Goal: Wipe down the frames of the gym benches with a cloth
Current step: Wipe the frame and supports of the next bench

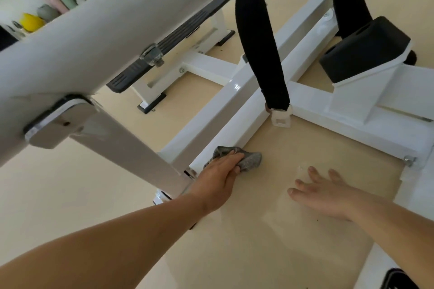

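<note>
Gripping cloth (pixel 250 159) at frame (pixel 225 122), left hand (pixel 222 172)

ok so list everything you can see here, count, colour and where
cloth: 1, grey, on the floor against the frame's rail
frame: 1, white, across the floor at centre
beam: 1, white, slanting at upper left
bench: 1, black pad on white legs, behind the frame
pad: 1, black, on a white bracket at right
straps: 2, black, hanging over the frame
yellow ball: 1, far left
grey ball: 1, beside the yellow one
floor: beige
left hand: holds the cloth
right hand: flat on the floor, fingers spread, right of the cloth
</note>
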A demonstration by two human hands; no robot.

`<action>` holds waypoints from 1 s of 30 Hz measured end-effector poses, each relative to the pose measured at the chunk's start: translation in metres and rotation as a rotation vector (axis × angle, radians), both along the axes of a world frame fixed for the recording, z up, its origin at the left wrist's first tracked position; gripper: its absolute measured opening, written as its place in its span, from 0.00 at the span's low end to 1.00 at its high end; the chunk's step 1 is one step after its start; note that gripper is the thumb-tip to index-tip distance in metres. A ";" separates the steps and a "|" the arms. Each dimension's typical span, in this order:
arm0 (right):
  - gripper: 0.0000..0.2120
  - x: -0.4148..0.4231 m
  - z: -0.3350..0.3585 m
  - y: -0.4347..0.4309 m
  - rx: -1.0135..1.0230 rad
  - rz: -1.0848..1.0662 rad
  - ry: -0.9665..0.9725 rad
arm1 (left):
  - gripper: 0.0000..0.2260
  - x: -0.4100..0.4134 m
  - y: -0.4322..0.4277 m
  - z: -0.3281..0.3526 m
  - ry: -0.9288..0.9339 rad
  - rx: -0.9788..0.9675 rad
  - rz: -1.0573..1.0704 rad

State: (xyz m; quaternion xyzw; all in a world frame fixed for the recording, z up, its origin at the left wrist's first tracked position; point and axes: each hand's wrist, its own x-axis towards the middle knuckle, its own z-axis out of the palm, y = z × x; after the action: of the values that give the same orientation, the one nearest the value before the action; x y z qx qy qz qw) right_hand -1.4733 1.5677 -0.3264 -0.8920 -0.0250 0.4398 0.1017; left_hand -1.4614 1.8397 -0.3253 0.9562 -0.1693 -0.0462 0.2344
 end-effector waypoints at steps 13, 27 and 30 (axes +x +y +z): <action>0.30 0.001 0.006 -0.002 0.027 -0.037 0.040 | 0.19 0.111 -0.072 0.012 -0.004 0.366 -0.407; 0.34 0.007 -0.027 -0.007 0.023 0.047 0.006 | 0.21 0.017 0.013 -0.030 -0.133 0.282 -0.241; 0.38 0.006 -0.025 -0.004 0.011 0.058 -0.003 | 0.21 0.013 0.014 -0.027 -0.112 0.272 -0.203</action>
State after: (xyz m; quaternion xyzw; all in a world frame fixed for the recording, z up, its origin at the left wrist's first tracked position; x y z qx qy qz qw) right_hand -1.4675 1.5634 -0.3511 -0.8909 -0.0534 0.4412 0.0937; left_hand -1.4480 1.8535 -0.3526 0.9582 -0.2698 -0.0389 0.0871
